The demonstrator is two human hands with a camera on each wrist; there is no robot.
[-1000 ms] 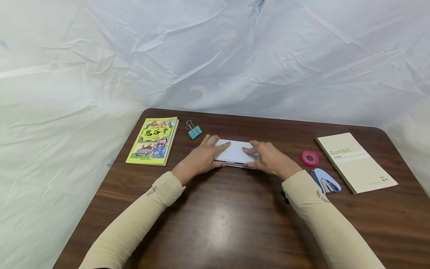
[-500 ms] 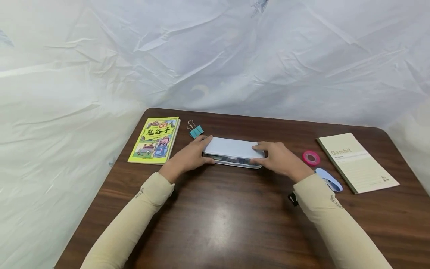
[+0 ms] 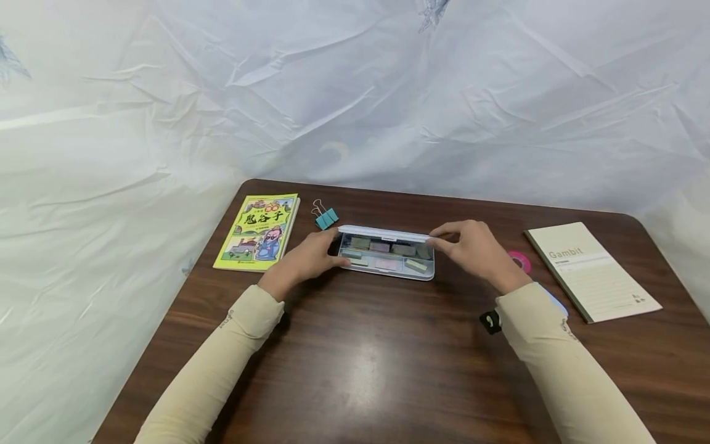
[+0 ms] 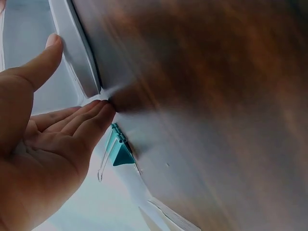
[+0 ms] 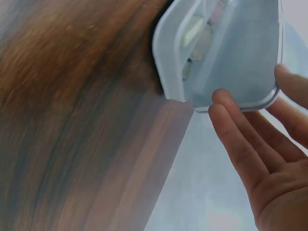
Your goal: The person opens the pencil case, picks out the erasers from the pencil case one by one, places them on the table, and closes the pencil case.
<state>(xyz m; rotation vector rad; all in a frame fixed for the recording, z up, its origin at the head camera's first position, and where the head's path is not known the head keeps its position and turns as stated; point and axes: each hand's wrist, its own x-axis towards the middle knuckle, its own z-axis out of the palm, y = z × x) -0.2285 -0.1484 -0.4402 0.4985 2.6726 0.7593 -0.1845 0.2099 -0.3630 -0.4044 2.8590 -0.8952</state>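
A pale pencil case (image 3: 386, 276) lies on the table (image 3: 344, 370), its lid (image 3: 410, 235) raised along the far side. Several small pale, pink and greenish blocks (image 3: 385, 264) show inside; their kind is unclear. My left hand (image 3: 307, 254) holds the case's left end, its thumb at the near rim and its fingers at the back corner. In the left wrist view the thumb touches the case wall (image 4: 79, 53) and the fingers (image 4: 89, 118) are fairly straight. My right hand (image 3: 468, 246) pinches the lid's right corner; the right wrist view shows its fingertips against the lid (image 5: 245, 57).
A yellow picture-covered book (image 3: 256, 233) and a teal binder clip (image 3: 326, 219) lie to the left. On the right are a cream notebook (image 3: 593, 268), a pink tape roll (image 3: 521, 261) and a blue stapler (image 3: 552, 301), the last two partly covered by my right arm.
The case's lid has gone from closed to raised, uncovering the blocks inside. My right hand has risen with the lid's corner, while my left has slid outward to the case's left end.
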